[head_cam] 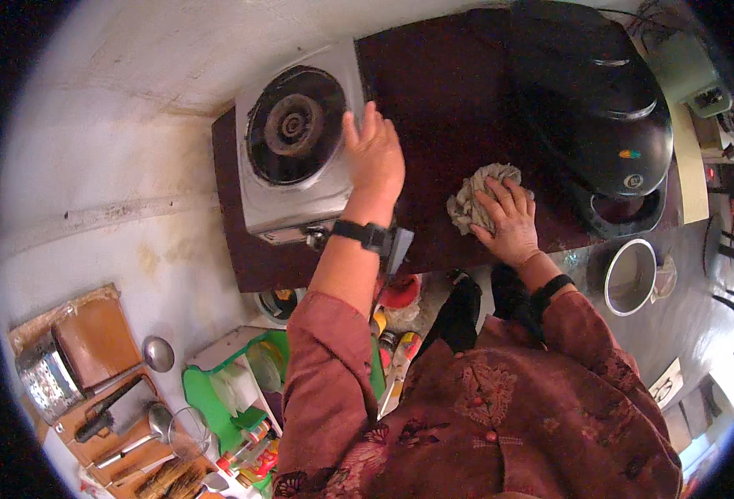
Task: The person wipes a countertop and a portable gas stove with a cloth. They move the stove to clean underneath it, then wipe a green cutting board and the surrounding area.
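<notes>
My left hand [376,153], fingers apart, is at the right edge of a single-burner gas stove [267,209] with a steel body. Whether the palm presses on the stove's side is hard to tell. The round burner [292,125] sits bare in its black pan, and a control knob [317,237] shows on the front face. Farther right, my right hand [509,218] lies over a crumpled greyish cloth [467,196], pressing it onto the dark reddish-brown tabletop [429,93]. Part of the cloth is hidden under the fingers.
A black lidded electric appliance [623,134] takes up the table's right end. White wall [123,150] borders the left. Below are a round metal-rimmed basin [630,277], a green shelf unit [201,380] with bottles, and a board with a cleaver [133,405] and ladle [160,419].
</notes>
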Demonstrator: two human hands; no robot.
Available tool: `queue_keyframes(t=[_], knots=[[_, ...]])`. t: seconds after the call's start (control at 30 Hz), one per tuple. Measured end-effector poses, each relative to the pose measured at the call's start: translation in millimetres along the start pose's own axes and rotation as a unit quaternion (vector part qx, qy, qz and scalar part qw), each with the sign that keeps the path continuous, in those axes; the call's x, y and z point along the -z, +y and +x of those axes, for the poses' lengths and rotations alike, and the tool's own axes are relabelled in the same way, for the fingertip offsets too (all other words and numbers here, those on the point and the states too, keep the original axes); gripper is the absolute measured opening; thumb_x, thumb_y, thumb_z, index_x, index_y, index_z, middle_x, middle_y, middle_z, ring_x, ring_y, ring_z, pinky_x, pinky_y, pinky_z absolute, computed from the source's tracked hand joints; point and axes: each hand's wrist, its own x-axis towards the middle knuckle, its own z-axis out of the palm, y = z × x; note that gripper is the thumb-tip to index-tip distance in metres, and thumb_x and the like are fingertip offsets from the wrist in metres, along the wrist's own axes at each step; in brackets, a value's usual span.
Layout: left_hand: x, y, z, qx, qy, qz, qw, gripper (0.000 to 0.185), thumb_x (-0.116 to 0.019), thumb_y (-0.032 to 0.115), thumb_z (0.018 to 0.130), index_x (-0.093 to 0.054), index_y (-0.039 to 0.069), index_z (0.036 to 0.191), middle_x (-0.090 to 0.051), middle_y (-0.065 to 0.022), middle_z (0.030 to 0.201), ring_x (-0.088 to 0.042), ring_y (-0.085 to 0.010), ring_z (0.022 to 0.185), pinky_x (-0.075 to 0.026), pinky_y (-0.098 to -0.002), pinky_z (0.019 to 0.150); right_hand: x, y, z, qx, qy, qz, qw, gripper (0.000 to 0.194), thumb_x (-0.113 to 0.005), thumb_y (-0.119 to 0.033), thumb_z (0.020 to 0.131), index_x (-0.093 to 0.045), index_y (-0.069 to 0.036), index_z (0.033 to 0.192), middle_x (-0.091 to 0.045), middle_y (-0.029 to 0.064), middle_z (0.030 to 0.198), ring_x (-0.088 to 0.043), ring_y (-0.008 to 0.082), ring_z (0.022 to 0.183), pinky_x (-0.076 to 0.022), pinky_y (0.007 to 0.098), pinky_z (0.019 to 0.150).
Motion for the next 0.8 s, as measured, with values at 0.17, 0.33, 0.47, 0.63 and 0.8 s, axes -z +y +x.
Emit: queue_keyframes(t=[0.17, 0.33, 0.47, 0.63, 0.8], knots=[[0, -20, -18, 0.004, -0.013, -0.014, 1.000, 0.037, -0.049, 0.005, 0.090, -0.059, -0.002, 0.124, -0.053, -0.0138, 0.138, -0.033, -0.0228, 0.142, -0.010, -0.0541, 0.119, 2, 5, -1, -0.005, -0.007, 0.014, 1.000, 0.064, -0.074, -0.041, 0.074, -0.052, -0.023, 0.131, -0.040, 0.0021, 0.146, -0.033, 0.0329, 0.135, -0.0279, 0.0558, 0.108], [0, -31, -21, 0.003, -0.026, 0.023, 0.999, 0.040, -0.052, 0.004, 0.088, -0.057, 0.002, 0.128, -0.053, -0.0086, 0.139, -0.033, -0.0207, 0.142, -0.010, -0.0529, 0.119, 7, 7, 0, 0.000, -0.009, 0.045, 0.999, 0.066, -0.077, -0.035, 0.071, -0.054, -0.020, 0.130, -0.042, 0.0047, 0.144, -0.034, 0.0336, 0.134, -0.0266, 0.0543, 0.109], [0, -33, -19, 0.010, -0.037, 0.024, 0.999, 0.040, -0.052, 0.004, 0.088, -0.058, 0.004, 0.127, -0.053, -0.0064, 0.139, -0.034, -0.0199, 0.141, -0.012, -0.0526, 0.118, 10, 6, 5, 0.021, -0.035, 0.044, 0.998, 0.064, -0.073, -0.041, 0.075, -0.053, -0.021, 0.132, -0.040, 0.0060, 0.146, -0.031, 0.0346, 0.136, -0.0260, 0.0565, 0.110], [-1, -33, -22, 0.008, -0.048, 0.016, 0.999, 0.040, -0.052, 0.004, 0.088, -0.058, 0.006, 0.127, -0.052, -0.0058, 0.141, -0.033, -0.0188, 0.141, -0.012, -0.0521, 0.118, 5, -8, 25, 0.098, -0.079, -0.010, 0.992, 0.064, -0.072, -0.036, 0.075, -0.054, -0.016, 0.132, -0.042, 0.0096, 0.144, -0.033, 0.0367, 0.134, -0.0263, 0.0561, 0.110], [0, -38, -22, -0.008, -0.061, 0.025, 0.998, 0.040, -0.052, 0.004, 0.087, -0.058, 0.006, 0.127, -0.052, -0.0058, 0.141, -0.034, -0.0187, 0.141, -0.013, -0.0519, 0.118, -21, -44, 63, 0.194, -0.076, 0.086, 0.974, 0.056, -0.074, -0.027, 0.072, -0.060, -0.015, 0.125, -0.046, 0.0080, 0.139, -0.035, 0.0340, 0.133, -0.0282, 0.0532, 0.111]])
